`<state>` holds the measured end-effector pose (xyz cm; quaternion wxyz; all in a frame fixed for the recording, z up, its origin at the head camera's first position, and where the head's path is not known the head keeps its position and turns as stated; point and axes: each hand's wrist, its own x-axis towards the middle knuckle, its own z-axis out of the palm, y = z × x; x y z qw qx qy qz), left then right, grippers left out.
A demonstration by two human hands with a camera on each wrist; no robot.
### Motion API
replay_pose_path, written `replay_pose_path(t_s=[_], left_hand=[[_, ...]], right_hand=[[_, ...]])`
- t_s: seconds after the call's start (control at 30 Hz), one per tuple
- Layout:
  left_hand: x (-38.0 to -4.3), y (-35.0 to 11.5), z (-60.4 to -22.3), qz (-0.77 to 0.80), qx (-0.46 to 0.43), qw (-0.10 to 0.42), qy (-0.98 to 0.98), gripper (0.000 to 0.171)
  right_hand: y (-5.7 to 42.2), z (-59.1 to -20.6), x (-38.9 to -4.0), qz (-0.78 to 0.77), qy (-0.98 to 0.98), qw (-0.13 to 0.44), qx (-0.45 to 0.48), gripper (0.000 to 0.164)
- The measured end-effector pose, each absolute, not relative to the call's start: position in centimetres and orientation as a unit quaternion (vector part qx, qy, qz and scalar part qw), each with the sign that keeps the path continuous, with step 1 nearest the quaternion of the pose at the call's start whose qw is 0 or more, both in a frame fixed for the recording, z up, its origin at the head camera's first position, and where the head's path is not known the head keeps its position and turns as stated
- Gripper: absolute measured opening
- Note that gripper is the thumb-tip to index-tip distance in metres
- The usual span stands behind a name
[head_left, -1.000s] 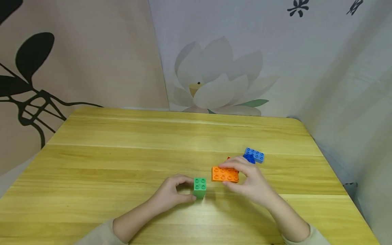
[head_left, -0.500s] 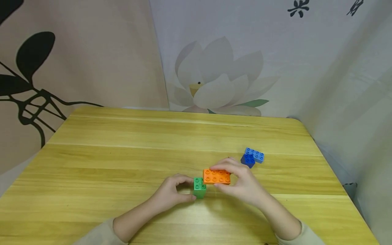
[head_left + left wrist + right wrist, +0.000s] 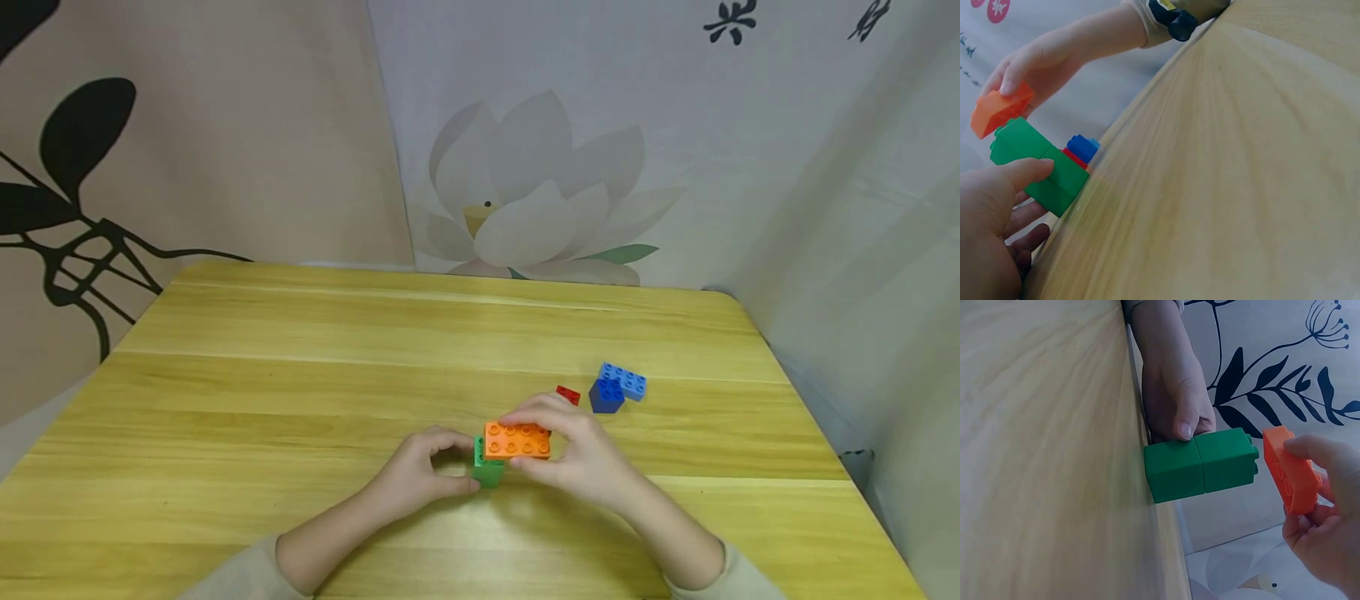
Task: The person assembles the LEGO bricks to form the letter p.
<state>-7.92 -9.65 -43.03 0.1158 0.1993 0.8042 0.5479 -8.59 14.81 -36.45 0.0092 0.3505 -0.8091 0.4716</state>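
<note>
Two green bricks are stacked upright on the wooden table, studs facing up. My left hand holds this stack from the left, with the thumb against its side. Between thumb and fingers, my right hand pinches an orange brick with two rows of studs. In the right wrist view the orange brick hovers just above the green studs, with a gap between them. From the head it covers part of the green top.
Behind my right hand lie a red brick, partly hidden, a dark blue brick and a lighter blue brick. The wooden table ends at a printed curtain at the back.
My right hand has carried the orange brick leftward and slightly nearer, from beside the green stack to over it. The red brick shows more now. My left hand has stayed in place.
</note>
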Motion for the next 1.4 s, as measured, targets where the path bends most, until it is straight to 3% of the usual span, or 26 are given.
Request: replay_pose_path(t_s=[1.4], left_hand=[[-7.80,-9.44,-42.98,0.561,0.197,0.106,0.797,0.036]], right_hand=[[13.92,-37.00,-8.81,0.464,-0.814,-0.017,0.349,0.038]])
